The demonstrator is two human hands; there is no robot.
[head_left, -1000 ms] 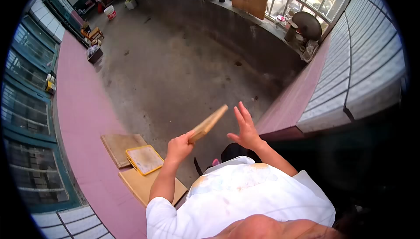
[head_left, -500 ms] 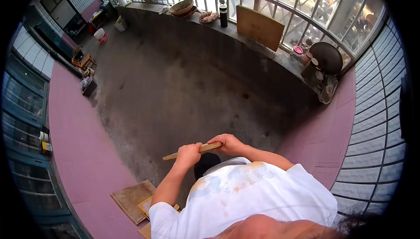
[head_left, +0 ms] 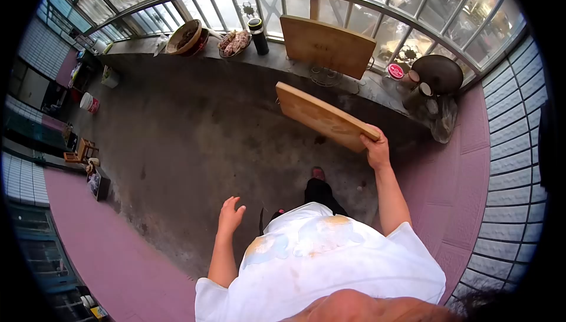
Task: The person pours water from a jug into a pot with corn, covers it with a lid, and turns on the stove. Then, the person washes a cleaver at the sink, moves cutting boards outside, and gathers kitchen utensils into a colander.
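A wooden board [head_left: 321,115] is gripped at its right end by my right hand [head_left: 377,146], thumb on the near face. The board is tilted, its far left corner raised toward the window ledge. On the left, my left hand [head_left: 230,216] hangs over the floor with nothing in it, thumb and fingers apart. Beyond the held board, another wooden board [head_left: 327,46] stands upright on the ledge [head_left: 277,62], apart from it, with a wire rack [head_left: 325,76] at its foot.
Along the ledge are a woven basket [head_left: 187,38], a plate of food [head_left: 234,43], a black bottle [head_left: 257,36], a red-lidded jar [head_left: 394,73] and a dark wok [head_left: 437,75]. Leftward, a bucket [head_left: 89,103] and small wooden chair [head_left: 82,151] stand on the floor.
The view has turned toward the ledge. My left hand, which held the board, has let go and moved left. My right hand, earlier empty, now carries the board forward and right.
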